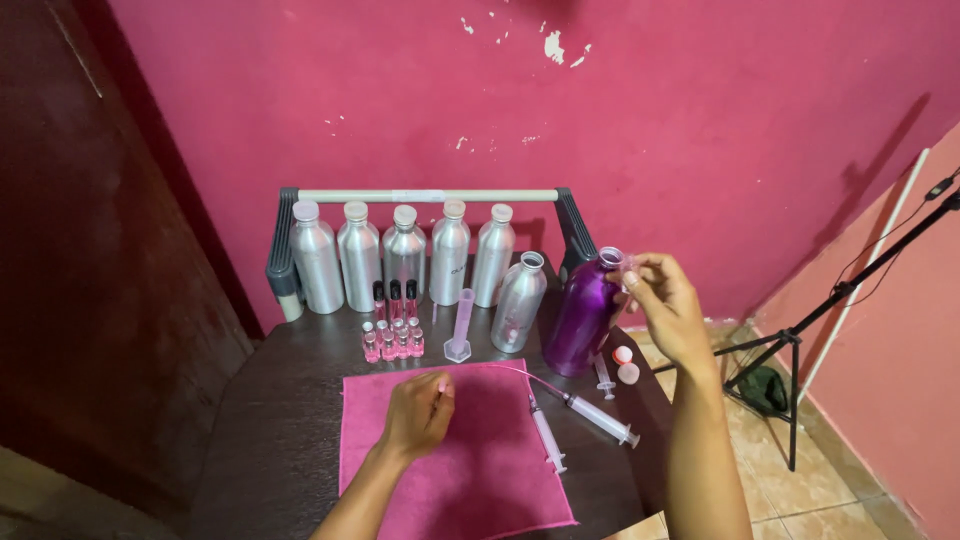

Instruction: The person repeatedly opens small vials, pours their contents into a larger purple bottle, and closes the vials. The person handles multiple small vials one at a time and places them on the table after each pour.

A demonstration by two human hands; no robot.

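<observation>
My right hand (pixel 668 303) is raised beside the open mouth of a shiny purple bottle (pixel 584 318) and pinches a small clear vial (pixel 627 270) at the bottle's rim. My left hand (pixel 420 410) rests on a pink cloth (pixel 480 470) with its fingers curled; nothing shows in it. Two clear syringes (pixel 547 437) (pixel 601 417) lie on the cloth's right side, and a thin pink tube leads from one of them.
Several capped silver bottles (pixel 403 255) line the back of the dark table (pixel 280 420). An open silver bottle (pixel 519 300), a pink measuring cylinder (pixel 461 325) and small pink vials (pixel 392 341) stand in front. Loose caps (pixel 625 364) lie right. A tripod (pixel 790 345) stands on the floor.
</observation>
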